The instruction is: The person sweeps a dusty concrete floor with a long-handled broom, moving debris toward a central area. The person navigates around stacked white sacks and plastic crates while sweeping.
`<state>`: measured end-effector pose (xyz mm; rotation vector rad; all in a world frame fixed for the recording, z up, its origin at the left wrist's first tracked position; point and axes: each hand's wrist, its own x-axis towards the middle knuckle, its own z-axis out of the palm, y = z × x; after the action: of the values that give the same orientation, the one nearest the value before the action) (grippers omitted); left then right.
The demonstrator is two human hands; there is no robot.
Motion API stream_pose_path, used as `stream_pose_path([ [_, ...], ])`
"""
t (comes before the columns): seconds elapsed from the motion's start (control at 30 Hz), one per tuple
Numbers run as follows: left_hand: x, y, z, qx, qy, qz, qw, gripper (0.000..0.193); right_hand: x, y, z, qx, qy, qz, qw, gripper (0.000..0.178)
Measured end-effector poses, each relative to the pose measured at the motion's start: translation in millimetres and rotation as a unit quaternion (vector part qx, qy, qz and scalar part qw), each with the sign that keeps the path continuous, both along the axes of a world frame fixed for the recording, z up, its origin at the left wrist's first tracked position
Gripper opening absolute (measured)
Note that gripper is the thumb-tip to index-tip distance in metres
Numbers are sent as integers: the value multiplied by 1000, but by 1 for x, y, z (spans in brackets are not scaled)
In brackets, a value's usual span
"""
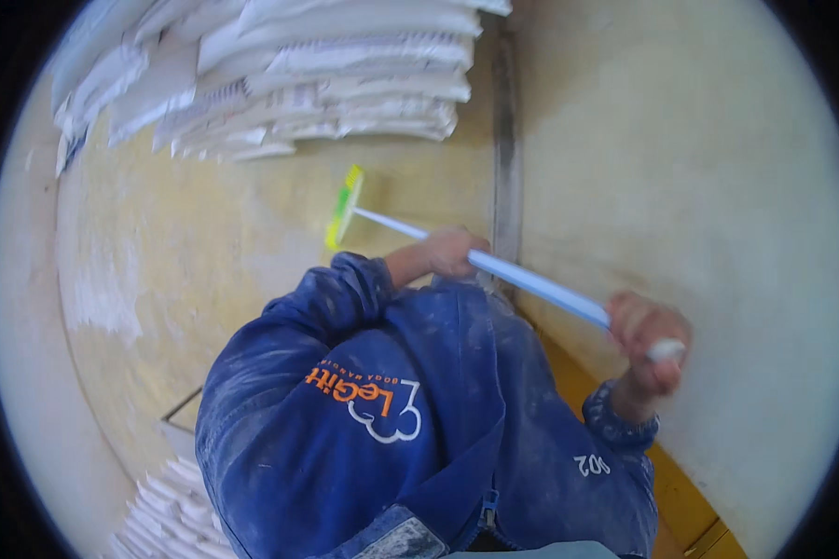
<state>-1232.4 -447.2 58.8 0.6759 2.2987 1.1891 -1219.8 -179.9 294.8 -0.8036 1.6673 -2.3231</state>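
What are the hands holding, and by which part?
A broom, by its handle: left hand partway along, right hand near the end away from the brush.

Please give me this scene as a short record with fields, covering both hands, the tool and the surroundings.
Left hand: closed around the broom handle, nearer the broom head
Right hand: closed around the handle near its white end
Broom head: yellow and green bristles; floor contact unclear
Floor: yellowish, with whitish patches at left
Upper bags: white, stacked beyond the broom head
Lower bags: white, stacked at lower left
Clothing: blue jacket with whitish smudges
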Motion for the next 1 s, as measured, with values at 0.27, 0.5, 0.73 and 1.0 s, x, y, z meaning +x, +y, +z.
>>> stream_pose_path([
  [0.27,-168,129,51,75,52,-210,973,19,-100,46,77,159,182,27,970,29],
  [0.5,-364,105,16,30,232,12,972,24,-208,16,10,148,108,-274,944,19],
  [0.73,-518,58,-70,26,212,260,942,29,-411,-70,-144,101,129,-358,919,7],
  [1.0,-480,75,-60,76,166,37,983,31,-368,-54,-111,198,13,-456,868,5],
])
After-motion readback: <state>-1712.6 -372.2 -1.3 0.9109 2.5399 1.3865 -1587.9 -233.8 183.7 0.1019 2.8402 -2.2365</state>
